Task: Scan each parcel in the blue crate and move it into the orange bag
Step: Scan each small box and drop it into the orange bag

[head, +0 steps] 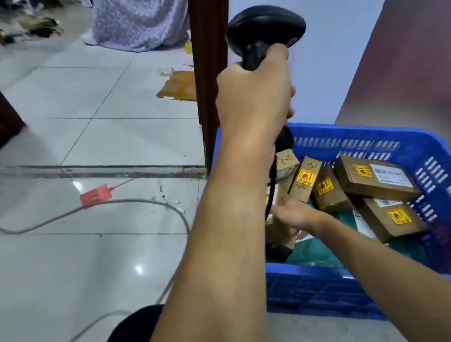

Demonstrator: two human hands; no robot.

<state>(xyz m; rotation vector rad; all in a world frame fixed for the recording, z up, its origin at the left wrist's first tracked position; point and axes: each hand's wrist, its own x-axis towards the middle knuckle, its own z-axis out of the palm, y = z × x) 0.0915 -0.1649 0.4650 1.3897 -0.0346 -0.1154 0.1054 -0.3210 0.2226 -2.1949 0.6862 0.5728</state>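
Blue plastic makes up the one crate (432, 152), which stands on the tiled floor (85, 271) at the right, close to a pale wall. Six brown cardboard parcels (376, 177) show inside it. Five lie loose, tilted against one another across the middle and right of the crate, and four of those carry a yellow-and-red sticker (306, 177). Green bags (316, 251) lie under them. The sixth parcel (278, 232) sits at the crate's left end, where the right hand (295, 215) reaches in. Its fingers (281, 210) curl round this box, thumb on top and the rest beneath, though the other forearm hides part of the grip. The nearest loose parcel leans just beside the back of that hand. The left hand (255, 90) is closed in a fist round the handle of the one black scanner (265, 28), held upright above the crate's far left corner with its head uppermost. A single black cord (269, 193) drops from the handle into the crate, passing just beside the right hand. On the floor to the left lie grey cables (133, 200), one red tag (94, 195) and one scrap of cardboard (178, 87). A dark wooden post (212, 52) rises behind the crate.
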